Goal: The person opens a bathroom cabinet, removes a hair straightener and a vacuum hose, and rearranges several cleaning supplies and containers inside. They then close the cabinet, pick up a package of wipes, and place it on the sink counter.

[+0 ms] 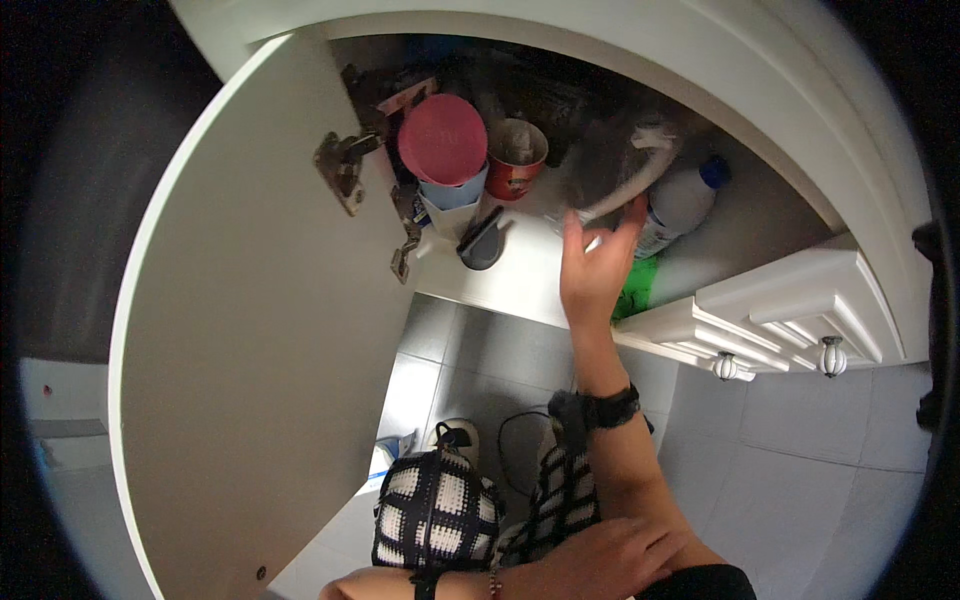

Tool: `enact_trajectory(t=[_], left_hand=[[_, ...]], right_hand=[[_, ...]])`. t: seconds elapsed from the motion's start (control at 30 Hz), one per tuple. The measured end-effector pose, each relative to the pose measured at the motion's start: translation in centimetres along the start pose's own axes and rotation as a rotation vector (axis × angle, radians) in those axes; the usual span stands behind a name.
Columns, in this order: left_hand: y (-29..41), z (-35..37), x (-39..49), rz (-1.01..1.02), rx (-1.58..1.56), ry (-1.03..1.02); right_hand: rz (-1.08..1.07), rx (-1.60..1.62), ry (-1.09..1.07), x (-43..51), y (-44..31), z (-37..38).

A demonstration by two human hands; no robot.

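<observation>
My right hand [602,259] reaches into an under-counter cabinet, thumb and fingers apart around the near end of a blurred pale, curved object [637,180]; whether it is gripped is unclear. A clear plastic bottle with a blue cap [681,196] lies tilted just right of the fingers, near something bright green [637,289]. My left hand [611,559] lies low in view against my right forearm, fingers loosely bent, with nothing visible in it. Left of the right hand are a red paper cup [516,161], a container with a round pink top [443,140] and a dark grey object [484,244].
An open cabinet door [262,315] with metal hinges [345,172] fills the left side. Drawer fronts with round ribbed knobs [832,357] are at right. The counter edge [675,45] arches above. My knees in checked fabric [439,510] are below, over the grey tiled floor [495,345].
</observation>
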State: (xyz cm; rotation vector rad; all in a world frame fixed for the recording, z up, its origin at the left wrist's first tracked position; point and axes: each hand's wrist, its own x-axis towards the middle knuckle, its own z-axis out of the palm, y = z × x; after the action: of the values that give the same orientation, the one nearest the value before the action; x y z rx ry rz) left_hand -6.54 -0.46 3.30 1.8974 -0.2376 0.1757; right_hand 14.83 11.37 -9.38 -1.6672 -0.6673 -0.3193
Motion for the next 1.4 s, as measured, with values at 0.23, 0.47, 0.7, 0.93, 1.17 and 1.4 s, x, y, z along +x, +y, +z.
enact_trajectory(t=[0.23,0.47,0.7,0.93,1.17,1.4], left_hand=[[0.0,-0.1,0.1,0.056,-0.08,0.202],[0.0,-0.7,-0.1,0.025,-0.088,0.192],[0.0,-0.5,-0.4,0.069,-0.078,0.144],[-0.5,1.3,-1.0,-0.019,-0.068,-0.013],[-0.9,0.6,-1.2,0.002,-0.047,-0.054],[-0.7,-0.2,-0.3,0.004,-0.075,-0.118]], right_hand=[[-0.132,-0.335,0.061,1.8,3.1,0.9],[-0.185,-0.379,0.162,1.3,3.3,1.2],[-0.199,-0.392,0.19,1.8,3.3,1.5],[0.15,-0.18,-0.064,-3.2,2.1,-1.1],[0.02,-0.843,-0.339,-6.9,0.5,-6.1],[0.124,-0.746,-0.475,-3.9,-0.6,-5.3]])
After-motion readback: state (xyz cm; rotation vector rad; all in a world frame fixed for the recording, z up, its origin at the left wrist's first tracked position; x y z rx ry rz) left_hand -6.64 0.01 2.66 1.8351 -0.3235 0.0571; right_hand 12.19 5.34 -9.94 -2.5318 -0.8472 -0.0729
